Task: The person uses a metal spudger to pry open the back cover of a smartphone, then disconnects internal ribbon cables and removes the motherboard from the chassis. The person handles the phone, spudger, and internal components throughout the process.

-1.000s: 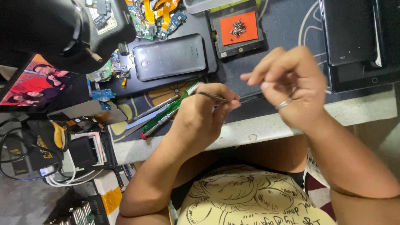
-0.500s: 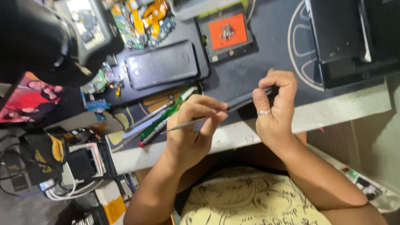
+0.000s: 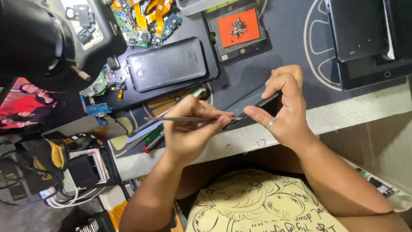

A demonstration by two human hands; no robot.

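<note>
At table edge | left hand pinched on thin metal tweezers | right hand gripping dark flat phone, tilted on grey mat | keep tips shallow, phone steady, avoid slipping

I get bright, even light from above; shadows under my hands stay soft. The phone back shows a dull sheen, no harsh glare. The microscope at top left looms dark and out of focus. The bench edge looks sharp.
</note>
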